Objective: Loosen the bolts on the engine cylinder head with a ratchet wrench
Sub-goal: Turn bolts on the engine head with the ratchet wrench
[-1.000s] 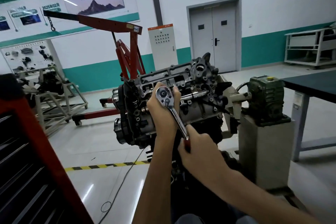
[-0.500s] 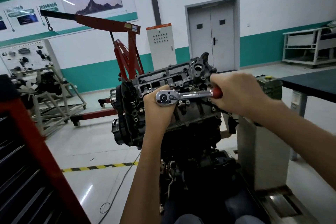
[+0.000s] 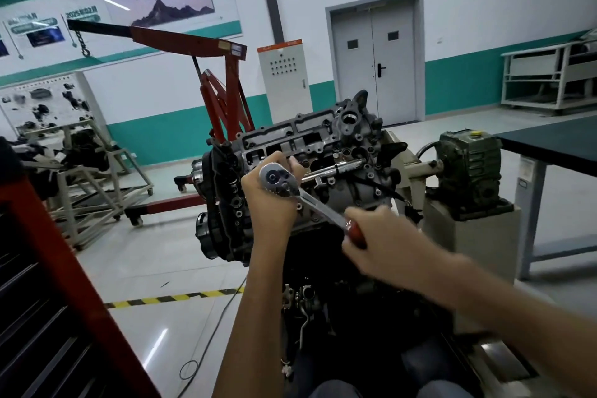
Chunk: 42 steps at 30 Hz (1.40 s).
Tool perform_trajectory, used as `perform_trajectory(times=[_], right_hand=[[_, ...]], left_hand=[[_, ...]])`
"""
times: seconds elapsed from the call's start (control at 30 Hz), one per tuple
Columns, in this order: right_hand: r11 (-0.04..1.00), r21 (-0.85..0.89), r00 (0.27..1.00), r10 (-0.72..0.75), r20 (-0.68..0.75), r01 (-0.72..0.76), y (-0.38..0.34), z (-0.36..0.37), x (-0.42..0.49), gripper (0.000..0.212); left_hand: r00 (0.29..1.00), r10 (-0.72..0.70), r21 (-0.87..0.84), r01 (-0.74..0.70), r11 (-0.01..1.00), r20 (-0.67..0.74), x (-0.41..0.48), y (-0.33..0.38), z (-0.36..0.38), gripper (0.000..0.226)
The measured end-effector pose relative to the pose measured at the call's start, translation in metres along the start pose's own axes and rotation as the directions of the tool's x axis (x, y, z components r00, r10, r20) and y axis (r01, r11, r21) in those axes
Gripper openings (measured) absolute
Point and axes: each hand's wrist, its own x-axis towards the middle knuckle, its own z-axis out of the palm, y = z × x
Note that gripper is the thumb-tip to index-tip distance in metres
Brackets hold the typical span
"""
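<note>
- The chrome ratchet wrench with a red grip (image 3: pixel 310 200) sits on the grey cast cylinder head (image 3: pixel 323 139); its bolt is hidden.
- It is probably stiff and slick, best pulled at the grip.
- The left hand (image 3: pixel 271 203) cups the ratchet end; the right hand (image 3: pixel 384 236) wraps the grip.
- A chrome tube (image 3: pixel 336 168) lies just beside the handle's swing; a red engine hoist (image 3: pixel 226 81) stands well behind.

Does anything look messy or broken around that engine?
Nothing looks broken. One oddity: a thin cable trails loose over the floor, crossing the striped tape and ending in a loop. The engine sits tilted, seemingly on purpose.
</note>
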Motion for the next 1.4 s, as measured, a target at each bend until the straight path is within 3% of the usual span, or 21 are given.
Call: perform_trajectory(times=[0.07,0.13,0.23,0.37,0.43,0.53,0.6,0.67,0.73,0.87,0.97,1.1,1.2,1.3,1.4], right_hand=[[0.959,-0.257,0.993,-0.118,0.029,0.122,0.014,-0.037,0.021,0.018],[0.889,-0.434,0.981,-0.186,-0.046,0.148,0.021,-0.069,0.042,0.016],[0.864,-0.493,0.978,-0.176,-0.113,0.099,0.021,-0.077,0.050,0.016],[0.947,-0.318,0.980,-0.029,-0.197,-0.036,0.007,-0.028,0.014,0.023],[0.983,-0.135,0.973,0.095,-0.208,-0.124,-0.004,0.006,-0.004,0.024],[0.946,0.269,0.970,0.219,-0.105,-0.184,-0.029,0.052,-0.018,0.025],[0.926,0.331,0.970,0.224,-0.095,-0.181,-0.032,0.059,-0.019,0.027],[0.971,0.213,0.989,0.125,-0.078,-0.106,-0.023,0.042,-0.015,0.022],[0.999,-0.044,0.998,-0.013,-0.066,0.010,-0.007,0.011,-0.004,0.015],[0.882,-0.456,0.982,-0.174,-0.070,0.124,0.019,-0.060,0.034,0.013],[0.841,-0.535,0.982,-0.156,-0.104,0.077,0.026,-0.074,0.042,0.014],[0.966,-0.254,0.990,0.005,-0.141,-0.041,0.008,-0.018,0.005,0.019],[0.986,0.096,0.977,0.148,-0.156,-0.134,-0.015,0.029,-0.012,0.022],[0.922,0.360,0.962,0.212,-0.173,-0.139,-0.029,0.060,-0.016,0.032],[0.942,0.316,0.974,0.170,-0.148,-0.116,-0.018,0.049,-0.016,0.029]], left_hand=[[0.999,0.021,0.022,-0.022,1.000,0.046,0.001,0.001,-0.006,0.050],[0.996,0.023,0.032,-0.026,0.999,0.083,0.004,0.003,-0.007,0.049],[0.997,-0.001,0.053,-0.003,0.999,0.072,0.003,0.003,-0.006,0.043],[0.998,-0.002,0.059,0.006,0.998,-0.065,-0.007,0.000,0.000,0.031],[0.993,-0.022,0.021,0.025,0.999,-0.116,-0.008,0.000,0.008,0.029],[0.989,-0.108,-0.122,0.096,0.988,-0.096,-0.014,-0.001,0.016,0.034],[0.983,-0.153,-0.132,0.139,0.981,-0.103,-0.016,0.002,0.013,0.048],[0.990,-0.104,-0.098,0.095,0.991,-0.095,-0.013,-0.002,0.004,0.055],[0.999,-0.033,-0.052,0.032,0.998,-0.018,-0.005,-0.004,-0.004,0.046],[0.992,0.017,0.027,-0.021,0.999,0.128,0.002,0.005,-0.008,0.038],[0.989,0.018,0.107,-0.034,0.994,0.146,0.003,0.004,-0.005,0.038],[0.999,-0.005,0.096,0.009,0.995,-0.038,-0.008,-0.002,0.002,0.035],[0.986,-0.101,-0.059,0.094,0.994,-0.134,-0.011,0.003,0.016,0.030],[0.981,-0.194,-0.304,0.190,0.934,0.019,-0.007,0.009,0.023,0.036],[0.988,-0.099,-0.242,0.126,0.962,0.122,-0.002,0.004,0.019,0.053]])
